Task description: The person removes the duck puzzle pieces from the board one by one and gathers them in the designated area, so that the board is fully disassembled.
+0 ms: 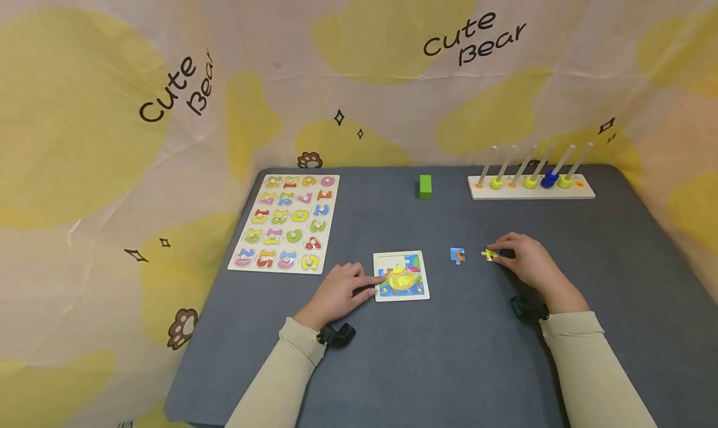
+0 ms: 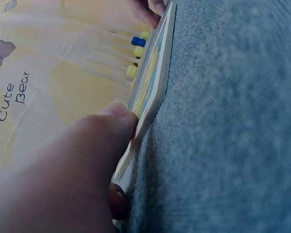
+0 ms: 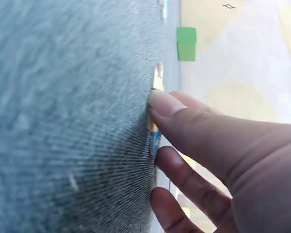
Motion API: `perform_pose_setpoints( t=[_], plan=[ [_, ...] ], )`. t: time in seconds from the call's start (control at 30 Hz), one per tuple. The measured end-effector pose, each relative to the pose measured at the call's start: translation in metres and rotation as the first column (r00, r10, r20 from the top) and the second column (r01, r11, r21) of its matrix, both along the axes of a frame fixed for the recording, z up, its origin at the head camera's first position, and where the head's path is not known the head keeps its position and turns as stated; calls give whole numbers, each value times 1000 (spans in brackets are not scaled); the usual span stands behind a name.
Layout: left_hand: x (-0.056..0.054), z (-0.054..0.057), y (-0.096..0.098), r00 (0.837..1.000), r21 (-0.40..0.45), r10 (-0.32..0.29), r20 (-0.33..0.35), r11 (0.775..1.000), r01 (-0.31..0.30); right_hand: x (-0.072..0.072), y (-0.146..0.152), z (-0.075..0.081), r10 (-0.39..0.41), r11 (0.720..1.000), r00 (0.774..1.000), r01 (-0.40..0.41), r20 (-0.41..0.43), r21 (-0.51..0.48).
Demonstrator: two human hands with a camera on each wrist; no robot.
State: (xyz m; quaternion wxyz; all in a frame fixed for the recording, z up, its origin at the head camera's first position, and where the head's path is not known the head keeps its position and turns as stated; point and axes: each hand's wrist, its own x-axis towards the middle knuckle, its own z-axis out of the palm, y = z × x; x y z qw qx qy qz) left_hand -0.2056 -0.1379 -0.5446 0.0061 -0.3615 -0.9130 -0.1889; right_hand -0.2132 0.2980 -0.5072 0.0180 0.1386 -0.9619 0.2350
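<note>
A small framed jigsaw puzzle (image 1: 416, 294) with a yellow duck picture lies on the table. Bare white backing shows at its upper left. My left hand (image 1: 339, 293) rests at the puzzle's left side, the straight index finger on the picture and the thumb against the frame's edge. Close up in the left wrist view, the thumb (image 2: 119, 124) touches the pale rim. My right hand (image 1: 530, 263) pinches a yellow jigsaw piece (image 1: 489, 255) between thumb and fingers, low over the table. Between puzzle and right hand lies a blue and orange jigsaw piece (image 1: 457, 255).
A white number board (image 1: 303, 270) with colourful numerals lies at the left. Toward the back stand a green block (image 1: 425, 187) and, farther right, a white counting rack (image 1: 505, 194) with upright pegs and yellow and blue beads. A patterned cloth (image 1: 359, 60) hangs behind the grey table (image 1: 437, 366).
</note>
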Motion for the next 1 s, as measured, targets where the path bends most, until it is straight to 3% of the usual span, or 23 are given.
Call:
perform_pose_setpoints(
  t=[0.17, 0.3, 0.43, 0.5, 0.6, 0.7, 0.8, 1.0],
  plan=[
    [-2, -1, -2, 1000, -7, 2, -12, 1000, -2, -2, -2, -1, 0, 1000, 1000, 0, -3, 14],
    [-2, -1, -1, 1000, -18, -12, 3, 1000, 12, 3, -13, 8, -8, 1000, 999, 8, -49, 1],
    [-1, -2, 1, 1000, -37, -12, 3, 999, 12, 6, -51, 26, 66, 997, 986, -73, -152, -40],
    [-1, -2, 0, 1000, -49, -8, -14, 999, 7, 3, -80, 31, 141, 987, 978, -150, -152, -52],
    [-1, -3, -1, 999, -67, -13, -49, 998, 10, -3, -124, 32, 251, 965, 967, -253, -40, -66],
    [-1, -3, -2, 997, -75, -22, -69, 997, 17, -9, -156, 21, 296, 955, 949, -291, 111, -60],
    [0, -3, -2, 997, -72, -31, -73, 997, 26, -15, -170, 9, 263, 965, 946, -255, 189, -65],
    [0, -2, -2, 996, -70, -46, -71, 997, 41, -21, -175, 2, 149, 988, 969, -137, 198, -71]
  ],
)
